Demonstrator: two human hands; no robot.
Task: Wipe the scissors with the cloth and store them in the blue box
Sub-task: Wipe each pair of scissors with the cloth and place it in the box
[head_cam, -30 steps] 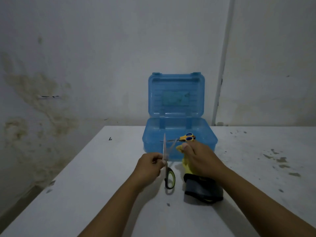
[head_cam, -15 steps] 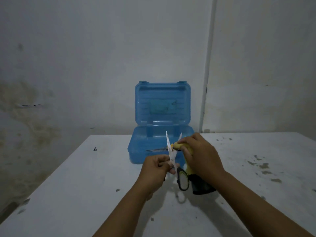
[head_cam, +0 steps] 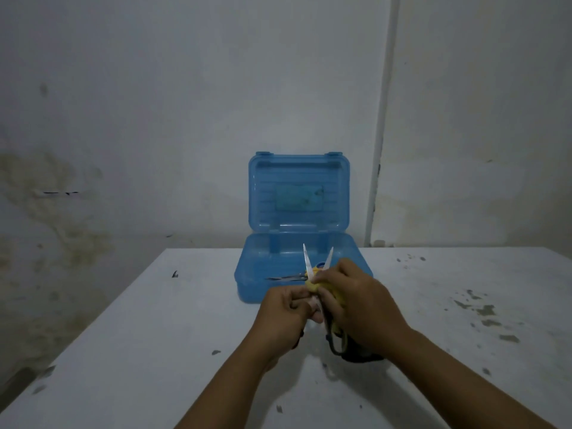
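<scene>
- Yellow cloth [head_cam: 322, 287] is pinched in the right hand [head_cam: 362, 305] against the scissors [head_cam: 318, 274].
- Left hand [head_cam: 286, 311] grips the scissors, blades apart and pointing up.
- Box [head_cam: 297, 258] stands open just behind, on the table [head_cam: 154, 335].

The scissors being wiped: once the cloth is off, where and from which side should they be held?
By the dark handle loops, from the near, lower side. The scissors stand open, both blade tips pointing up and away towards the blue box.
</scene>
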